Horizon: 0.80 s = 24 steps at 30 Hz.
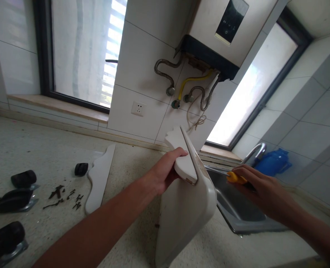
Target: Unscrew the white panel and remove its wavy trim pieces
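Note:
My left hand [165,169] is closed around a white shaped side piece [186,168] that sits against a white board [185,219] with rounded corners. The board stands on edge on the speckled counter. My right hand [254,182] grips the yellow handle of a screwdriver [236,178], whose shaft points left toward the board's far face; its tip is hidden or too fine to see. On the counter to the left lies a second white piece with a wavy edge [99,178]. Beside it are several dark screws [78,201].
Several black casters [7,238] rest on the counter at left, one small black caster [81,169] by the wavy piece. A steel sink [237,208] with a tap [258,149] lies right, a blue jug [273,162] behind. A water heater [223,29] with hoses hangs above.

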Available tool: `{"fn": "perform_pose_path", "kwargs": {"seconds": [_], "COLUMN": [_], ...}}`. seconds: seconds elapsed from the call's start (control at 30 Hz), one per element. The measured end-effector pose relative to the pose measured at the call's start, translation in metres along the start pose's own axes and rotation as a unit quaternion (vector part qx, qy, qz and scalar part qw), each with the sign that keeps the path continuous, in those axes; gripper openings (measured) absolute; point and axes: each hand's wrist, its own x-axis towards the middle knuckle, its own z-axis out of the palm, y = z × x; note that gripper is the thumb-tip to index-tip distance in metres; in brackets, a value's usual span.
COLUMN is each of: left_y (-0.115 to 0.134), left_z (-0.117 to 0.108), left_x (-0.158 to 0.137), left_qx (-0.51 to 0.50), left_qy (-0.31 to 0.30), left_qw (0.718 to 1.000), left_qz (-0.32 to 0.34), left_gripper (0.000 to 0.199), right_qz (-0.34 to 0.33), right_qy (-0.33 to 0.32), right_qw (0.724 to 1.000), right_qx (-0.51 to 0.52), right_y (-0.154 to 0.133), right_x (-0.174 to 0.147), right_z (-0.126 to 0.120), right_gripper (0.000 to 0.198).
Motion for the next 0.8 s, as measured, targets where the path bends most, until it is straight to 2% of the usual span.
{"fn": "perform_pose_path", "kwargs": {"seconds": [0.13, 0.3, 0.4, 0.47, 0.6, 0.67, 0.73, 0.77, 0.8], "left_y": [-0.001, -0.002, -0.004, -0.004, 0.0, 0.003, 0.007, 0.008, 0.01], "left_z": [-0.005, -0.012, -0.013, -0.013, -0.017, -0.021, -0.024, -0.025, -0.025], "left_x": [0.001, 0.005, 0.005, 0.006, 0.01, 0.013, 0.016, 0.017, 0.017], "left_qx": [0.044, 0.072, 0.07, 0.072, 0.084, 0.091, 0.095, 0.094, 0.093], "left_qy": [0.001, -0.018, -0.023, -0.02, -0.017, -0.017, -0.012, -0.007, -0.001], "left_qw": [0.999, 0.997, 0.997, 0.997, 0.996, 0.995, 0.995, 0.995, 0.995], "left_qz": [-0.006, -0.004, 0.001, 0.007, 0.019, 0.022, 0.021, 0.021, 0.019], "left_gripper": [0.023, 0.03, 0.032, 0.031, 0.027, 0.029, 0.029, 0.029, 0.029], "right_qz": [-0.066, -0.125, -0.107, -0.096, -0.078, -0.012, 0.092, 0.147, 0.193], "right_qy": [0.073, 0.081, 0.114, 0.126, 0.095, 0.094, 0.16, 0.219, 0.277], "right_qw": [0.99, 0.976, 0.964, 0.967, 0.992, 0.991, 0.959, 0.926, 0.881], "right_qx": [-0.105, -0.159, -0.215, -0.197, -0.027, 0.094, 0.215, 0.271, 0.332], "right_y": [-0.006, -0.003, 0.002, 0.0, -0.012, -0.02, -0.026, -0.029, -0.031], "right_x": [-0.001, -0.001, -0.003, -0.005, -0.007, -0.006, -0.004, -0.002, 0.001], "right_z": [-0.001, -0.005, -0.004, -0.003, -0.009, -0.011, -0.008, -0.004, 0.0], "right_gripper": [0.017, 0.028, 0.017, 0.013, 0.025, 0.023, 0.017, 0.013, 0.013]}}
